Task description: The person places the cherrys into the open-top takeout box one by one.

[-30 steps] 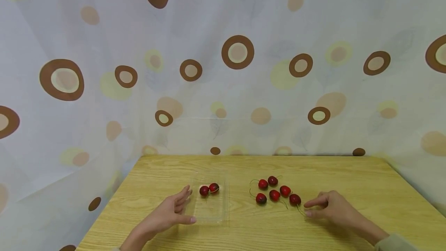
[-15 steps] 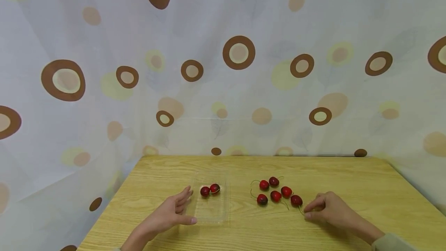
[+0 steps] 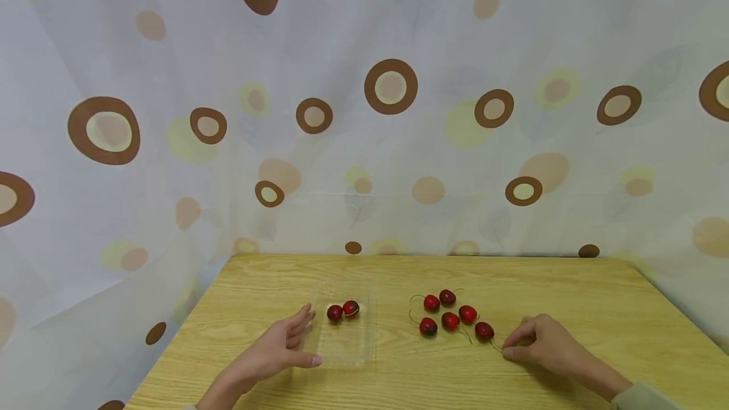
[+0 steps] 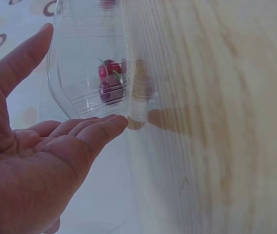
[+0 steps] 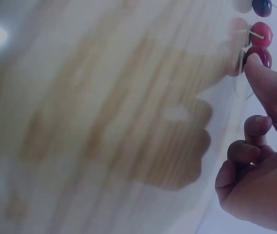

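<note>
My left hand (image 3: pixel 273 348) lies open beside a clear plastic tray (image 3: pixel 347 356), fingers along its left side and thumb at the near corner. Two dark red cherries (image 3: pixel 335 313) rest together in the tray; in the left wrist view the fingertips are at the wall of the tray (image 4: pixel 63 92). My right hand (image 3: pixel 547 348) pinches the stem end of the nearest cherry (image 3: pixel 484 332) between thumb and forefinger. That fruit is on the table. In the right wrist view a fingertip partly covers the cherry (image 5: pixel 263 54), and the other fingers are curled in.
Several more cherries with green stems, one of them a dark red cherry (image 3: pixel 428 326), lie loosely grouped between the tray and my right hand. The wooden table (image 3: pixel 433 378) ends at a patterned curtain (image 3: pixel 433 144) behind and at the sides.
My right thumb and forefinger have closed on the stem and shifted slightly right. The held cherry has turned and slid a little toward me. My left hand keeps its place.
</note>
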The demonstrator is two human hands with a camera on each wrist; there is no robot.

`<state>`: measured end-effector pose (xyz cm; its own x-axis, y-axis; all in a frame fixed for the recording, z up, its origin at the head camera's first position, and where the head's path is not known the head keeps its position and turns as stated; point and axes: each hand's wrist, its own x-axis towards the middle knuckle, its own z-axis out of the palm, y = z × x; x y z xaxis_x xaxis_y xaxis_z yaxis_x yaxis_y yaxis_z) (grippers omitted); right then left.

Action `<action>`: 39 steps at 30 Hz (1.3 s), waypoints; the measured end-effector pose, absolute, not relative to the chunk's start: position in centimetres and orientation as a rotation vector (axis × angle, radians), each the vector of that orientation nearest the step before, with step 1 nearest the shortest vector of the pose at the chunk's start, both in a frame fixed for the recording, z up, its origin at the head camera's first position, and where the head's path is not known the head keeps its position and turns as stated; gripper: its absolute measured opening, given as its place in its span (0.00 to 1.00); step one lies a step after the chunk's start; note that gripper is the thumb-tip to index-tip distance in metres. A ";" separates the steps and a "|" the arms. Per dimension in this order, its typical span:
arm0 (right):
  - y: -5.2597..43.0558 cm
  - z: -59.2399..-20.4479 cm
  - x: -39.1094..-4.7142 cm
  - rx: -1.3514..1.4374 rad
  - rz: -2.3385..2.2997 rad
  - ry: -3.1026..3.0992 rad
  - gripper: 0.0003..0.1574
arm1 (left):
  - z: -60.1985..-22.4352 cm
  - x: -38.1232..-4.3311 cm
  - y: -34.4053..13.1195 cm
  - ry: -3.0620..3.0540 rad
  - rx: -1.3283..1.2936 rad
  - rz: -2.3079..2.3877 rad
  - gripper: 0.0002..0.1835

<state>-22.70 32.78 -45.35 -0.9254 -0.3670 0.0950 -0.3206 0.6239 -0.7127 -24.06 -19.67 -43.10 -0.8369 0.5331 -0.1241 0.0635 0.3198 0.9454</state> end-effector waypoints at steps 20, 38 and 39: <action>32.8 -43.6 -23.1 -0.714 -1.269 2.797 0.03 | -42.9 -23.9 -19.6 2.184 0.532 1.538 0.56; 26.3 -40.5 -25.0 -0.755 -1.333 2.699 0.04 | -42.9 -23.9 -19.7 2.125 0.541 1.575 0.56; 25.9 -40.4 -25.1 -0.769 -1.338 2.691 0.04 | -42.9 -23.8 -19.7 2.126 0.538 1.575 0.56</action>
<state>-25.12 25.85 -40.44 -0.8762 -0.4474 0.1794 -0.4130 0.5050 -0.7579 -23.84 -19.69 -42.94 -0.8281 0.5485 -0.1154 0.0494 0.2765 0.9597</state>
